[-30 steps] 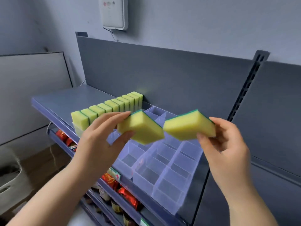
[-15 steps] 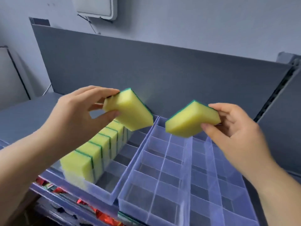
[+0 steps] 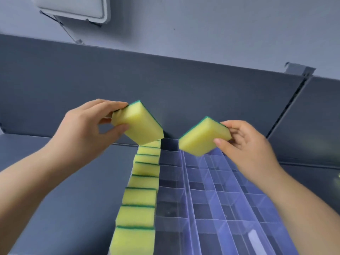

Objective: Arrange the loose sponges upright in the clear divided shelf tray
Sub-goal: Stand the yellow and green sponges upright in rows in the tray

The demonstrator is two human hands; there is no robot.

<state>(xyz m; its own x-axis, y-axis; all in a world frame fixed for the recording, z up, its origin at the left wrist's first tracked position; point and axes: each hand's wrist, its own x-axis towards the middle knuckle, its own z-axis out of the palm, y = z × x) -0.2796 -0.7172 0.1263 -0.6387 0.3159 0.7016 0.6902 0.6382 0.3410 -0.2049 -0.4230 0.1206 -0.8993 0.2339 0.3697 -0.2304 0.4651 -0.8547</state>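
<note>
We hold a yellow sponge with a green scouring back in each hand. The left sponge (image 3: 137, 124) is pinched at its upper corner between the thumb and fingers of our left hand (image 3: 86, 131). It is tilted, its low end just above the far end of the row of standing sponges (image 3: 139, 196). Our right hand (image 3: 246, 144) grips the right sponge (image 3: 203, 138) at its right end, also tilted, over the far compartments of the clear divided tray (image 3: 185, 181). A second ago the two sponges nearly met tip to tip in front of the tray. Now they are apart, with an empty back cell below the gap. We judge both are placed for lowering, once turned upright. Beneath lies the grey shelf (image 3: 64, 181), and beyond our fingers stands the back panel (image 3: 202, 85).
</note>
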